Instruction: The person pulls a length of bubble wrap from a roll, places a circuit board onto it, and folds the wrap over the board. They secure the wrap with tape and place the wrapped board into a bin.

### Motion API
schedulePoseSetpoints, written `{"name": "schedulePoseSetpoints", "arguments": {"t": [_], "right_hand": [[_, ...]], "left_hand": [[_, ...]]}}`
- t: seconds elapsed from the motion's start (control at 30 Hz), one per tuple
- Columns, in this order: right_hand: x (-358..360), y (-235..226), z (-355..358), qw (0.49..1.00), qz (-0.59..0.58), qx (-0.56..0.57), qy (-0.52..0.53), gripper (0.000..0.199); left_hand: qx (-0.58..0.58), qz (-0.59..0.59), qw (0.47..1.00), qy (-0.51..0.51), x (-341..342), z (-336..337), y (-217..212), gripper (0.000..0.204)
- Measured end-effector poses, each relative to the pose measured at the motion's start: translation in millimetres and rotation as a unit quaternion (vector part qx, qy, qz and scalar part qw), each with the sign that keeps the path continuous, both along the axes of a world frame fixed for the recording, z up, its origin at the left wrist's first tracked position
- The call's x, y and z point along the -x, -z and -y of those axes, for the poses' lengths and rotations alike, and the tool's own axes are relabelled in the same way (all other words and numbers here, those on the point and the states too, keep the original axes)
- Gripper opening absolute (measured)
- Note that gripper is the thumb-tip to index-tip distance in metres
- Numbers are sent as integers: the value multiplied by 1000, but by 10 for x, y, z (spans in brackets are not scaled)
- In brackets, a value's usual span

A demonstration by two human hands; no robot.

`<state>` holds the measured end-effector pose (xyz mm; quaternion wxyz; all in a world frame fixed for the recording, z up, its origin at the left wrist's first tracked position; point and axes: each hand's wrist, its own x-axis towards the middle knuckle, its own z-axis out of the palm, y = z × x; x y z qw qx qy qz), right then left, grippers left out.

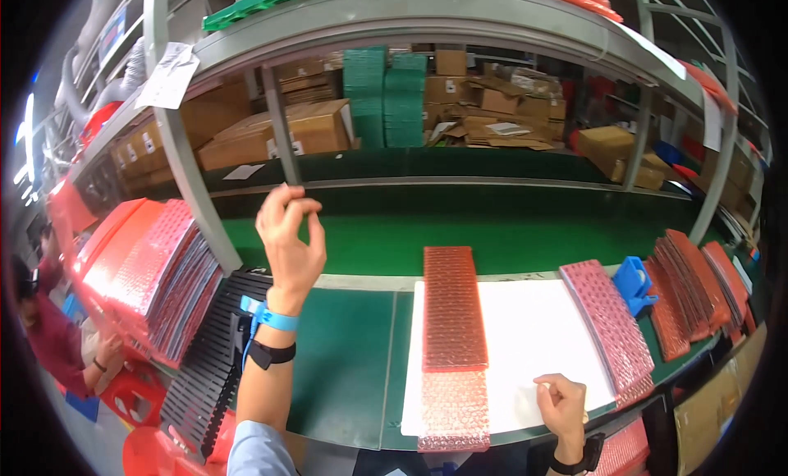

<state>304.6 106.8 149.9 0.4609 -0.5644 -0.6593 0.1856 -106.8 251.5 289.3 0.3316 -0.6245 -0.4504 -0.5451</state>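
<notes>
Centrally, the red bubble-wrap strip (pixel 453 336) lies between hands: left hand (pixel 289 238) raised, pinching air; right hand (pixel 565 404) fisted, empty.

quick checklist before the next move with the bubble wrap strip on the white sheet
1. Bubble wrap strip lies flat, lengthwise on the white sheet: ok, though its near end overhangs the bench edge.
2. Left hand free: ok; raised in the air, fingers pinched, nothing visible in it.
3. Right hand steady: ok; rests curled on the sheet's near edge. Whether it holds something: cannot tell.
4. Second pink strip apart from the first: ok.
5. Stack of pink wraps on the left within reach: cannot tell.
</notes>
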Motion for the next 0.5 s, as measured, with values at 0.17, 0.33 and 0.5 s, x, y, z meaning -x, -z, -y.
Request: {"name": "schedulePoseSetpoints", "arguments": {"t": [0.17, 0.33, 0.5], "right_hand": [[-29, 7, 83, 1000, -6, -16, 7, 17], [99, -17, 104, 1000, 4, -12, 19, 13], [-46, -187, 69, 996, 56, -39, 49, 9]], "left_hand": [[-164, 67, 979, 106, -467, 397, -769, 10], [-335, 106, 860, 370, -55, 904, -537, 19], [-298, 116, 813, 486, 151, 672, -377, 22]]}}
